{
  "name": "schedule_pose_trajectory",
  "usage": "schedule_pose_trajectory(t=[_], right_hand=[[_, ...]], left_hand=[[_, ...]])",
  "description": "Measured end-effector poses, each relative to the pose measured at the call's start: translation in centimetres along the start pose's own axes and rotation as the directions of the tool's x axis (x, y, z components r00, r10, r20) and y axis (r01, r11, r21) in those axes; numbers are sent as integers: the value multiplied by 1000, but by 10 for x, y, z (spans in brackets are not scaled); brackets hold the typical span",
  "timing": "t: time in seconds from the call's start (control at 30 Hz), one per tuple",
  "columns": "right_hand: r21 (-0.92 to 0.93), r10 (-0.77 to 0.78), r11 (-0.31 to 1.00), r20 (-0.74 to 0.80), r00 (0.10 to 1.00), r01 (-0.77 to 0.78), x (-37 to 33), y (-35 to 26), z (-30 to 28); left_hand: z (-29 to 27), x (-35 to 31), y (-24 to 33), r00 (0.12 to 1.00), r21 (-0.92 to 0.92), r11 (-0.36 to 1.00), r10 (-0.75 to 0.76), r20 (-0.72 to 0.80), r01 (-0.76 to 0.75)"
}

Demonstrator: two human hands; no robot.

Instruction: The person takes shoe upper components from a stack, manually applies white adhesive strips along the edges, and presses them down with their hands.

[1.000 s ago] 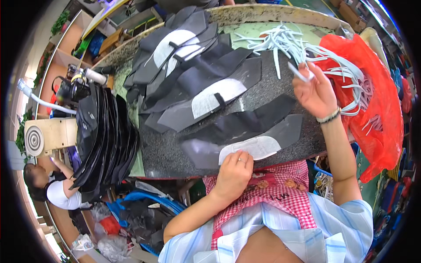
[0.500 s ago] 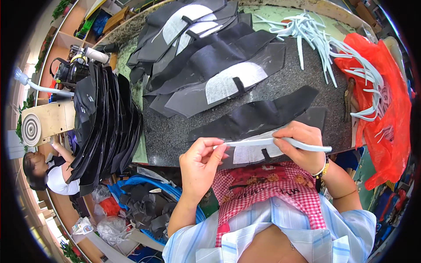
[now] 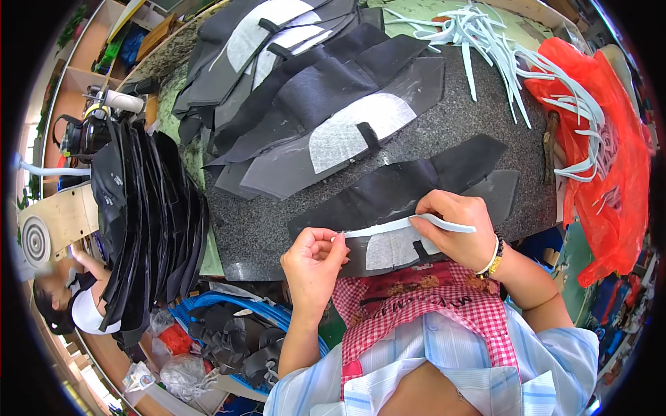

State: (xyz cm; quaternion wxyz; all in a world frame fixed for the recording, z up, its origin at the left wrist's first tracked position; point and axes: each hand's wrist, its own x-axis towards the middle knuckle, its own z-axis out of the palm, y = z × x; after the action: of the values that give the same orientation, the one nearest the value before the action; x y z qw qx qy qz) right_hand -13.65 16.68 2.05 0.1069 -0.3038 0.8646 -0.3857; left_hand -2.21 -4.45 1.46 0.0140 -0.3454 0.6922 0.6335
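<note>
Between my two hands a narrow pale-blue strip (image 3: 378, 228) is stretched along the near edge of a black, curved sheet (image 3: 402, 182) on the table. My left hand (image 3: 313, 267) pinches the strip's left end between thumb and fingertips. My right hand (image 3: 458, 227) grips it farther along, with its free end sticking out to the right. Under the strip lies a dark grey piece with a white patch (image 3: 392, 249) and a small black tab (image 3: 419, 248). Whether the strip touches the sheet all along cannot be told.
Beyond my hands lie stacked black and grey pieces with white patches (image 3: 333, 145). More pale-blue strips (image 3: 468, 35) hang toward a red plastic bag (image 3: 617, 201) at the right. A tall black stack (image 3: 149, 222) stands left, above a blue basket (image 3: 298, 315) of scraps. Another person (image 3: 87, 298) is far left.
My left hand has moved slightly left and down, and my right hand has shifted left along with the strip. The strip now runs along the black sheet's near edge. The whole view has shifted slightly.
</note>
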Motion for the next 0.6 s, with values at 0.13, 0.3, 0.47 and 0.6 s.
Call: schedule_pose_trajectory(t=[0.13, 0.3, 0.47, 0.6], right_hand=[[-97, -14, 995, 2, 1000, 14, 1, 3, 2], [-44, 9, 999, 63, 998, -6, 3, 6, -1], [147, 191, 974, -118, 974, -173, -19, 14, -40], [111, 224, 971, -146, 963, -210, -26, 23, -51]], left_hand=[[17, -6, 3, 875, 531, 750, 483, -34, -394], [55, -29, 18, 476, 652, 27, 706, 524, -758], [57, -20, 3, 448, 668, -179, 616, 649, -722], [66, -24, 13, 456, 702, -273, 598, 659, -658]])
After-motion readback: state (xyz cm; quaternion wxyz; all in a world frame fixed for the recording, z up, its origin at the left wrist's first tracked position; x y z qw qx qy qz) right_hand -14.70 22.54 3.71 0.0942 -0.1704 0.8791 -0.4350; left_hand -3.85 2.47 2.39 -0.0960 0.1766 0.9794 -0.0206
